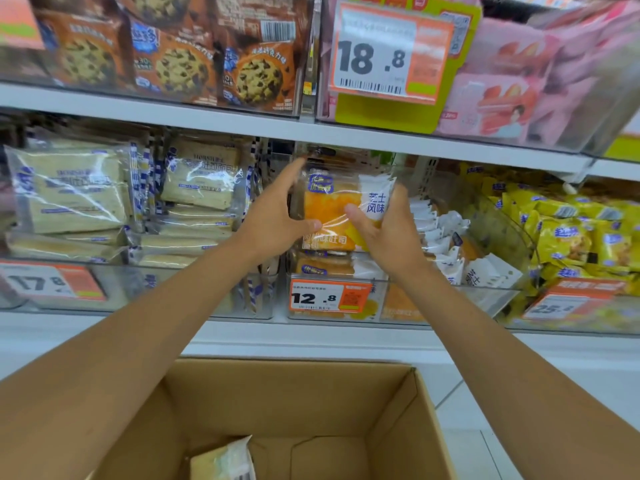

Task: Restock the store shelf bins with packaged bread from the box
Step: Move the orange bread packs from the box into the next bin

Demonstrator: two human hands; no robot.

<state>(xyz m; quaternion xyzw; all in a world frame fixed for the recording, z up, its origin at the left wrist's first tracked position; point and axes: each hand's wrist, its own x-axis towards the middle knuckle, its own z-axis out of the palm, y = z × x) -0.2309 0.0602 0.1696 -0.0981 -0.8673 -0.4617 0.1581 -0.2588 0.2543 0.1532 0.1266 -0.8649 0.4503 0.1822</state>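
A clear-wrapped pack of orange bread (329, 206) with white and blue print stands upright in the middle clear bin (346, 315), above other packs of the same kind. My left hand (277, 216) grips its left edge and my right hand (384, 230) grips its right side. Below my arms stands an open cardboard box (394, 427). One pale bread pack (225, 460) lies at the box's bottom, partly cut off by the frame edge.
The left bin (138, 292) holds several pale toast packs behind a 17.8 price tag (52, 282). Yellow snack bags (571, 237) fill the right bin. The shelf above carries cookie packs (173, 57) and pink packs (519, 81). A 12.8 price tag (329, 296) hangs on the middle bin.
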